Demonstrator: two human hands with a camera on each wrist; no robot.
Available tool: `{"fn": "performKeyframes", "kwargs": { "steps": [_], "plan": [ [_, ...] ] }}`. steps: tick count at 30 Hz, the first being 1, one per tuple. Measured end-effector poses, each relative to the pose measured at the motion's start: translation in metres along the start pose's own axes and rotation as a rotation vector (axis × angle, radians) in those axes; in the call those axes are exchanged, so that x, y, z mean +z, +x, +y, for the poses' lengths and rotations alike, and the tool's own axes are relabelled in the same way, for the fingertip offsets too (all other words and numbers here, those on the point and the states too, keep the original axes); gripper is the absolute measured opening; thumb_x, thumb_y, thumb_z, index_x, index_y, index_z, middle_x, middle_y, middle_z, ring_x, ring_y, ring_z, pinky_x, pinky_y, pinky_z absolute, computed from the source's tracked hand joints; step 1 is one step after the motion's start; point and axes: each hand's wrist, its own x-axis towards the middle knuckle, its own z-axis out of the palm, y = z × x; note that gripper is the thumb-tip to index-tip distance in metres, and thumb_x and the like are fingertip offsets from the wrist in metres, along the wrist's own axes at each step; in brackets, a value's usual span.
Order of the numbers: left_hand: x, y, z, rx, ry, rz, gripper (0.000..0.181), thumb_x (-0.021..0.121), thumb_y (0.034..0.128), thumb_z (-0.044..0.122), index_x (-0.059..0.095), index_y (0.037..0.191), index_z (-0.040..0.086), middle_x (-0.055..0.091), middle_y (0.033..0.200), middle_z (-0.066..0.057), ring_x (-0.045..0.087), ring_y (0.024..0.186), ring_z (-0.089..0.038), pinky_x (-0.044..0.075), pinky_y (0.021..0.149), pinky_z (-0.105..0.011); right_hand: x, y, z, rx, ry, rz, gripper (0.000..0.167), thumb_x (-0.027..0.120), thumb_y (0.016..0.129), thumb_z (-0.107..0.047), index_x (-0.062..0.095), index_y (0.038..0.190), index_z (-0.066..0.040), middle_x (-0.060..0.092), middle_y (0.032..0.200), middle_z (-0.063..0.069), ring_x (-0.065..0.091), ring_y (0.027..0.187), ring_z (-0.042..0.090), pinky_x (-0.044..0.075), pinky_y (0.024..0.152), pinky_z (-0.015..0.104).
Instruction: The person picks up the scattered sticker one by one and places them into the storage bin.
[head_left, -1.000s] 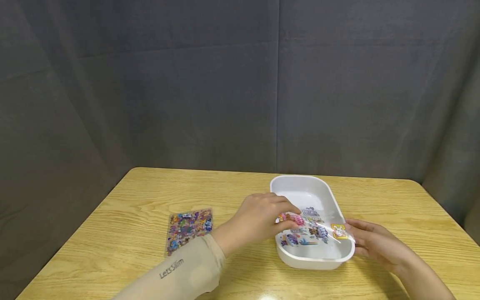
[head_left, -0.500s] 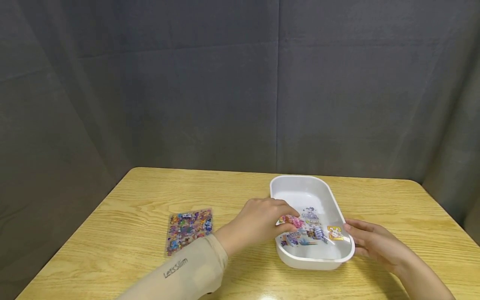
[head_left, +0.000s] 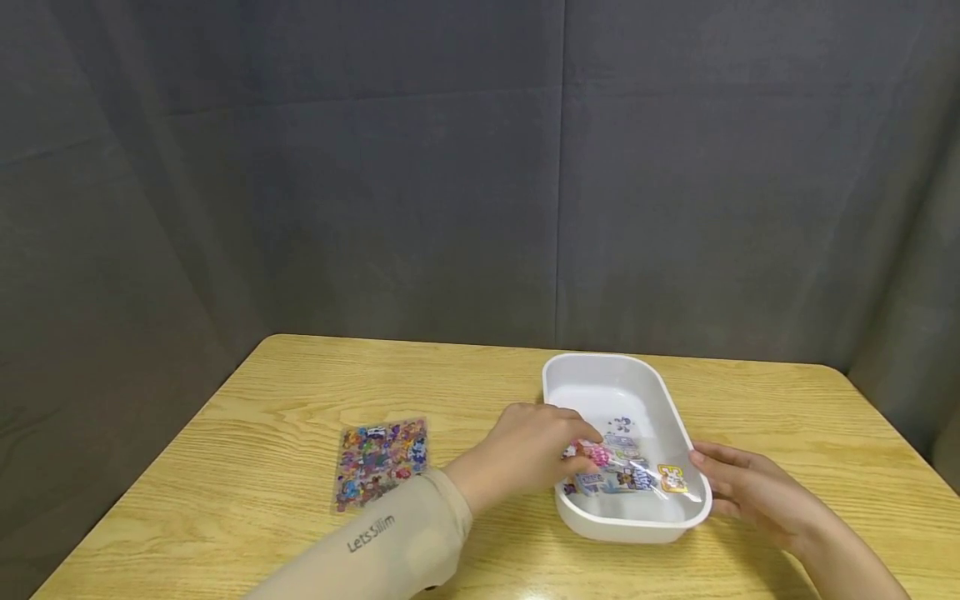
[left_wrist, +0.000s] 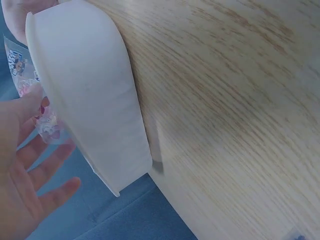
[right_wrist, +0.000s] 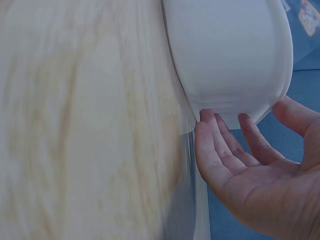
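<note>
A white oval-cornered tray stands on the table. Over its near part, my left hand pinches a clear sheet with colourful stickers between thumb and fingers; the left wrist view shows the sheet beside the tray wall, with the other fingers of the left hand spread. On the tray's right side, my right hand supports the wall, thumb at the rim. In the right wrist view the fingertips of the right hand touch the tray's outer wall.
Another clear sheet covered in small colourful stickers lies flat on the wooden table, left of the tray and beside the left forearm. A dark grey curtain hangs behind the table.
The left hand has shifted slightly right and towards the near side, and the pinched sheet has shifted within the tray. The right hand stays against the tray's side.
</note>
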Motion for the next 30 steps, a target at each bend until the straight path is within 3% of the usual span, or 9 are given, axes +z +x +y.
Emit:
{"fn": "performKeyframes", "kwargs": {
  "steps": [9, 13, 18, 24, 30],
  "plan": [
    [0.004, 0.0, 0.0, -0.006, 0.036, -0.016, 0.035, 0.071, 0.0885, 0.049, 0.073, 0.118, 0.03, 0.07, 0.109, 0.015, 0.064, 0.088, -0.003, 0.047, 0.064, -0.025, 0.0, 0.0, 0.002, 0.009, -0.019, 0.012, 0.071, 0.044, 0.108, -0.024, 0.007, 0.144, 0.026, 0.057, 0.131, 0.011, 0.063, 0.104, 0.009, 0.055, 0.088, 0.031],
    [0.005, 0.0, 0.0, -0.004, 0.048, -0.016, 0.034, 0.072, 0.0873, 0.049, 0.074, 0.116, 0.03, 0.07, 0.105, 0.015, 0.064, 0.084, -0.003, 0.046, 0.062, -0.024, 0.0, 0.0, 0.002, 0.008, -0.013, 0.015, 0.071, 0.044, 0.108, -0.024, 0.008, 0.143, 0.026, 0.059, 0.128, 0.009, 0.064, 0.104, 0.009, 0.055, 0.088, 0.031],
    [0.005, -0.002, 0.0, -0.017, 0.044, -0.027, 0.033, 0.073, 0.0869, 0.047, 0.074, 0.117, 0.031, 0.07, 0.109, 0.014, 0.066, 0.092, -0.006, 0.048, 0.066, -0.026, -0.001, 0.0, 0.003, -0.007, 0.002, 0.008, 0.07, 0.044, 0.107, -0.022, 0.008, 0.143, 0.026, 0.062, 0.122, 0.002, 0.065, 0.103, 0.009, 0.055, 0.087, 0.031],
    [0.005, -0.003, -0.001, -0.006, 0.046, -0.009, 0.031, 0.074, 0.0875, 0.045, 0.074, 0.114, 0.03, 0.07, 0.109, 0.014, 0.067, 0.093, -0.008, 0.049, 0.066, -0.026, -0.001, 0.0, 0.001, 0.0, -0.006, 0.013, 0.07, 0.044, 0.107, -0.023, 0.008, 0.143, 0.026, 0.061, 0.123, 0.004, 0.065, 0.102, 0.01, 0.055, 0.087, 0.032],
    [-0.005, -0.009, -0.001, 0.008, 0.052, 0.029, 0.026, 0.072, 0.0899, 0.043, 0.074, 0.113, 0.03, 0.07, 0.107, 0.014, 0.066, 0.092, -0.009, 0.049, 0.065, -0.026, 0.0, 0.001, 0.002, -0.002, -0.003, 0.001, 0.07, 0.044, 0.108, -0.023, 0.008, 0.143, 0.026, 0.061, 0.124, 0.004, 0.065, 0.103, 0.01, 0.055, 0.088, 0.032]
  ]
}}
